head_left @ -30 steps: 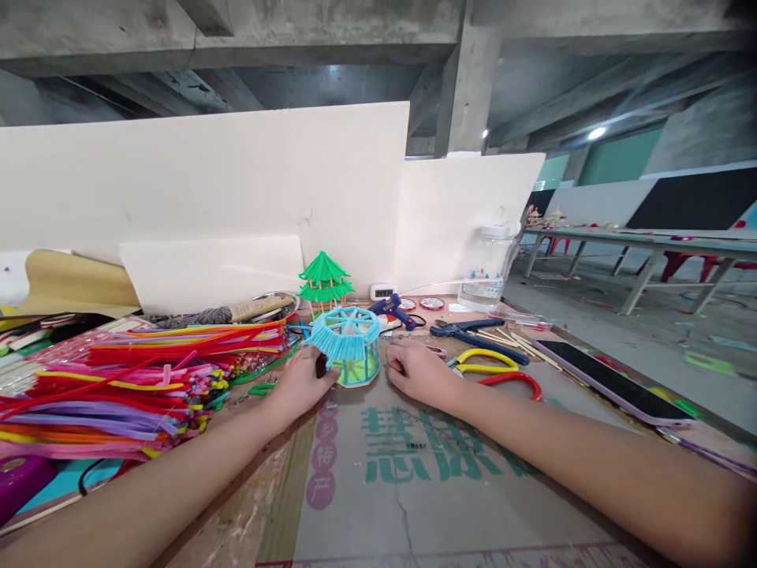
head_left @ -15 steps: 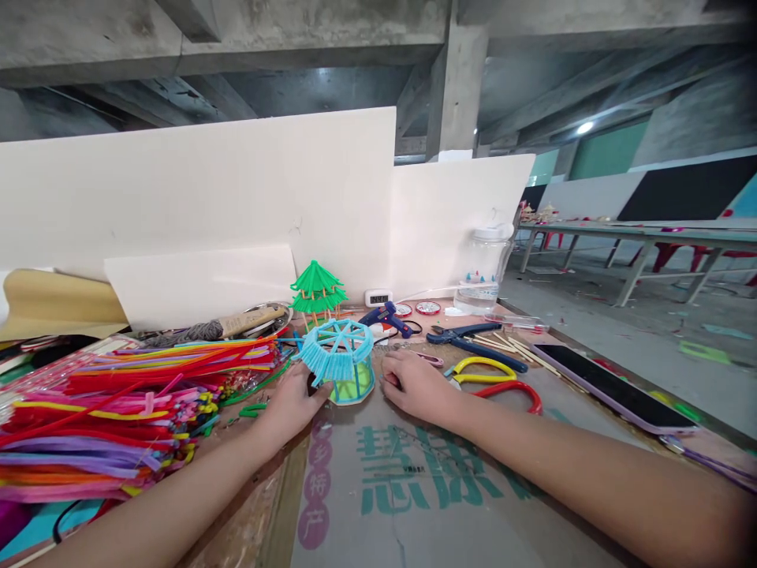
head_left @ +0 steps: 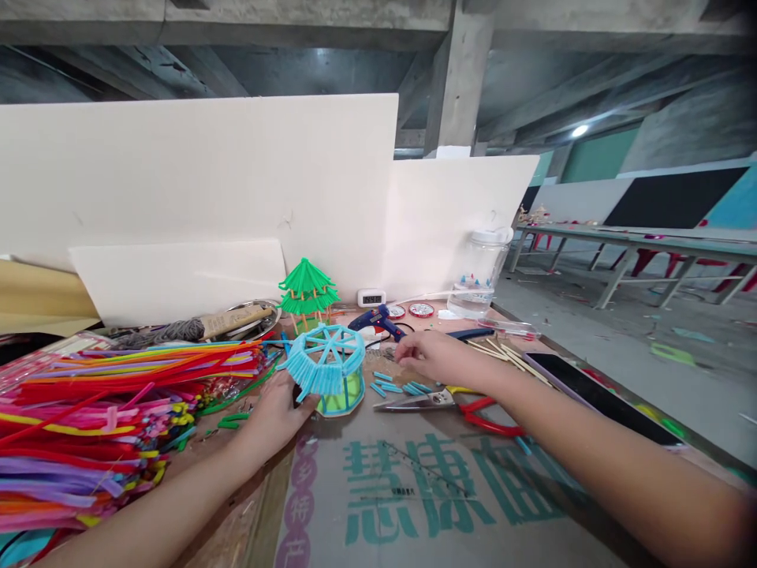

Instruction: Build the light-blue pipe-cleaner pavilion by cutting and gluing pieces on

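Head view: our right hand [head_left: 434, 356] had lifted off the cardboard toward the table's far edge, fingers loosely curled, holding nothing, baring little blue bits [head_left: 395, 386] and scissors [head_left: 441, 402]. Our left hand [head_left: 277, 410] gripped the blue model [head_left: 328, 371], mid-table.

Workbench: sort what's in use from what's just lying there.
In use: left hand on the blue pavilion model; right hand above the cut blue pieces.

Lying about: scissors, glue gun, green pavilion, pipe cleaner pile, phone, jar.
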`<state>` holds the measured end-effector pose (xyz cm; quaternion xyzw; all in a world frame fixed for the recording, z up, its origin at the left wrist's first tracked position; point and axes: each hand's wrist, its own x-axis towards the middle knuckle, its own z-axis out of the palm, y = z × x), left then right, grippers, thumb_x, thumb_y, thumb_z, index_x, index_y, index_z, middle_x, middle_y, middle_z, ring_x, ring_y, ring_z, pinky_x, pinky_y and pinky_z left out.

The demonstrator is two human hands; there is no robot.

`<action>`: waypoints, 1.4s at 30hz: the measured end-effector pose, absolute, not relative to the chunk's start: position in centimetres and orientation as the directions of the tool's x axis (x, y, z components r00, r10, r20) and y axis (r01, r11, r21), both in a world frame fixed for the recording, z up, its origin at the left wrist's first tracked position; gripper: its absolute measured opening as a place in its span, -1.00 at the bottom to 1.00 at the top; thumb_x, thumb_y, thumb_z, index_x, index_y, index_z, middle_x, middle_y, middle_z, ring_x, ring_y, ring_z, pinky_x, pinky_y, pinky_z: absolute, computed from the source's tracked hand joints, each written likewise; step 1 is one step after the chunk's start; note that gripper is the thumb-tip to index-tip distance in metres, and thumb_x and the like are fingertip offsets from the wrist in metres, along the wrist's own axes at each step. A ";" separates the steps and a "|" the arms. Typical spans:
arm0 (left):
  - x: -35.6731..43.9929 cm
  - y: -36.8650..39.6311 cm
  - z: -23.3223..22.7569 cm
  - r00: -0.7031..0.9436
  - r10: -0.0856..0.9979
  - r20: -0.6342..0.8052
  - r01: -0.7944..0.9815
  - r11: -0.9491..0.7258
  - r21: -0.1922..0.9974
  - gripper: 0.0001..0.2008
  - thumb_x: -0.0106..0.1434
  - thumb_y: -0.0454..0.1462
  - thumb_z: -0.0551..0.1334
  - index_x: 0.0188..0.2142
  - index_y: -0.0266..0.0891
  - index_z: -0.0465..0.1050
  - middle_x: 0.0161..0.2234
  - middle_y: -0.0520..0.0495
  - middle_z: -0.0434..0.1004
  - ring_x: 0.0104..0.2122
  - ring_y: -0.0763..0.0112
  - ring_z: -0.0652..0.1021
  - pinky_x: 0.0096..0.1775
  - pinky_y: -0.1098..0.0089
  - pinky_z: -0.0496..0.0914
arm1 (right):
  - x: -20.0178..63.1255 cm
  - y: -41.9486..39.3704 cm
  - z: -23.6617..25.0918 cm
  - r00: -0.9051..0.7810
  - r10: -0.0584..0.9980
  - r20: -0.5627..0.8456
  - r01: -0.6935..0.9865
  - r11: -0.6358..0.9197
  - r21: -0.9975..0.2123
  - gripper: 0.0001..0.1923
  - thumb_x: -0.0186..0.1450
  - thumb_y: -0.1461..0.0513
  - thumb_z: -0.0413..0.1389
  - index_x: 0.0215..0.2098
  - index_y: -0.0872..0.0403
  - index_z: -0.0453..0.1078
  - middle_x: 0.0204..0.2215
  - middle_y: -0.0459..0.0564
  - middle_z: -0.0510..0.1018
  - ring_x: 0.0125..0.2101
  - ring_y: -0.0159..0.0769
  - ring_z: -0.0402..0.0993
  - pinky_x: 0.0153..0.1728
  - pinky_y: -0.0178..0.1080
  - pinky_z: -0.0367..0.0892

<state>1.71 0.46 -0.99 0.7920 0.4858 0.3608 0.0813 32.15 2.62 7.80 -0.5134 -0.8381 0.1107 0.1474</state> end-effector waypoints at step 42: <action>1.8 0.3 -1.1 0.255 0.853 0.456 0.738 -0.476 0.477 -0.75 0.25 -0.25 0.19 -0.08 -0.24 0.42 -0.05 -0.23 0.51 0.01 0.03 0.47 0.06 0.04 0.32 | 33.3 10.1 6.3 -0.281 0.943 0.177 0.895 0.325 -0.306 -0.45 0.25 0.09 0.17 0.18 0.08 0.36 0.04 0.14 0.55 -0.03 -0.04 0.50 -0.06 -0.18 0.36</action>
